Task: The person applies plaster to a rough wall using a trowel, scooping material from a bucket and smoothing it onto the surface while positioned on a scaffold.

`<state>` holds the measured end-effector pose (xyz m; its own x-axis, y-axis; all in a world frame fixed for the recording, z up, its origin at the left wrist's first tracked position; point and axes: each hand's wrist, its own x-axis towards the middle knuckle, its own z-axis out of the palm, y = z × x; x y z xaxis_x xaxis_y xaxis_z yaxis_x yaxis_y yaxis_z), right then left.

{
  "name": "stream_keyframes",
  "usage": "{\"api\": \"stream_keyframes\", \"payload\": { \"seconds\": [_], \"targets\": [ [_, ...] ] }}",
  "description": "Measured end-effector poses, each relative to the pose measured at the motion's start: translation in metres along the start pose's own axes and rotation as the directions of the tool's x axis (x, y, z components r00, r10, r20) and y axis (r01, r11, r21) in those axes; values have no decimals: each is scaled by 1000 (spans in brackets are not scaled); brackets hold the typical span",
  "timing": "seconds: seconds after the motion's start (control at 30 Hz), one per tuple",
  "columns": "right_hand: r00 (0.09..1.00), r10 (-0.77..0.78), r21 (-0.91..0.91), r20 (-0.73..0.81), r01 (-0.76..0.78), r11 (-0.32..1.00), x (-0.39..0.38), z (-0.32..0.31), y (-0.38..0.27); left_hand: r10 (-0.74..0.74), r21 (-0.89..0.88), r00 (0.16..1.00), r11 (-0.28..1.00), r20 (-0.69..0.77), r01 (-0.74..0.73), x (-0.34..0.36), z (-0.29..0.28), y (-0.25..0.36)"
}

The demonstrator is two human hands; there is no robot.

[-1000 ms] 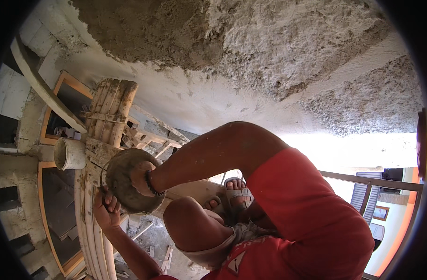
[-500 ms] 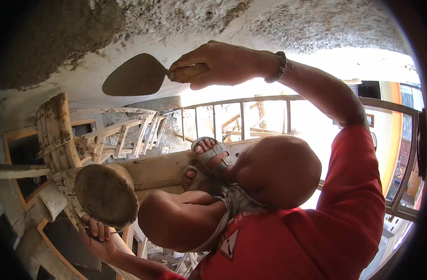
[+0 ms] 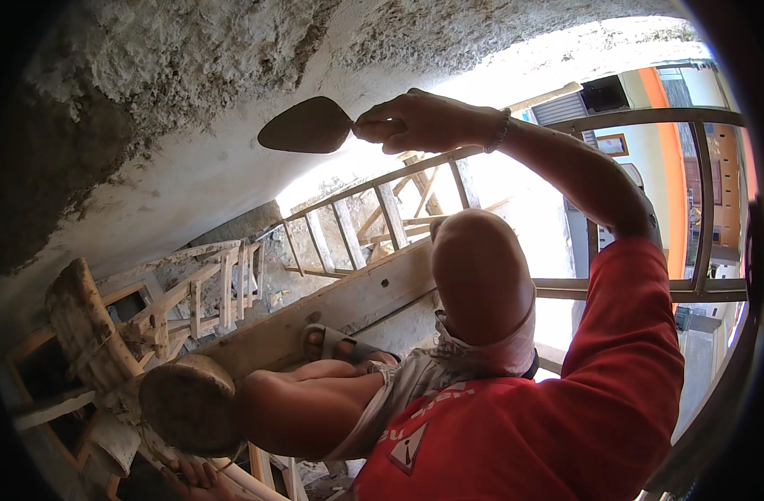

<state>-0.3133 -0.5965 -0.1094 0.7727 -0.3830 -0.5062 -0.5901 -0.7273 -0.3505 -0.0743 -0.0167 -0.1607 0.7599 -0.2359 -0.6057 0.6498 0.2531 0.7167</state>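
Note:
My right hand [image 3: 428, 123] grips the handle of a pointing trowel [image 3: 308, 125]. Its broad, dark blade points left, in front of the pale, smoothed part of the wall [image 3: 190, 159]. Rough grey plaster [image 3: 181, 58] covers the upper wall. My left hand [image 3: 196, 478], partly cut off at the lower edge, has curled fingers; what they hold is hard to see. Just above it is a round, mortar-crusted tub [image 3: 188, 407], beside my bent leg. Next to the tub stands a dirty white bucket [image 3: 114, 444].
I am on a wooden plank [image 3: 315, 292] high above the ground. Metal rails [image 3: 641, 288] stand at my right, and a ladder-like frame [image 3: 348, 230] is beyond the plank. Wooden trestles [image 3: 194, 301] and upright boards [image 3: 89, 321] stand at the left.
The view has turned and shifted. My right hand and the trowel appear further right. My legs have changed position, and my left hand sits lower, partly out of view.

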Motion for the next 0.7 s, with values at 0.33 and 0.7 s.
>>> {"api": "stream_keyframes", "payload": {
  "seconds": [0.33, 0.7],
  "targets": [
    [992, -98, 58, 74, 94, 994, -15, 33, 57, 103, 41, 967, 994, -231, -96, 1, 10, -22],
    [999, -47, 146, 17, 44, 988, -37, 42, 129, 145, -161, 924, 964, -354, -213, -55, 63, -81]
  ]
}}
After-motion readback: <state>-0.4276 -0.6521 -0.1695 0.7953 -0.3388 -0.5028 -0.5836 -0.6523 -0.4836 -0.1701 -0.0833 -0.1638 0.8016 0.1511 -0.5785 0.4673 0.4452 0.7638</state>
